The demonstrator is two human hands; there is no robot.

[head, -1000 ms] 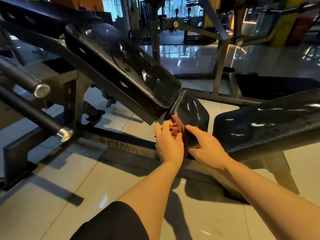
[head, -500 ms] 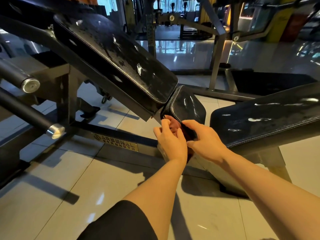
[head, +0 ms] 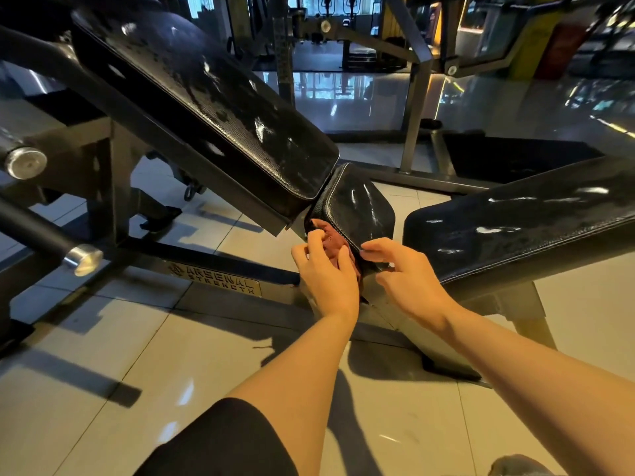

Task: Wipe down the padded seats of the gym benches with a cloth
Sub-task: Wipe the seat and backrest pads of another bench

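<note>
Two hands at seat pad (head: 357, 209) | your left hand (head: 326, 274) grips red cloth (head: 338, 243) against its front edge | right hand (head: 407, 274) fingers loosely curled, touching pad edge.

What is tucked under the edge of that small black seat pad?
A reddish cloth, bunched against the small seat pad's lower edge and gripped by the left hand. That hand and the pad cover the rest of the cloth.

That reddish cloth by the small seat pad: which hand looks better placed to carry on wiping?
Probably the left hand: it grips the cloth against the small seat pad's near edge. The right hand only touches the pad.
</note>
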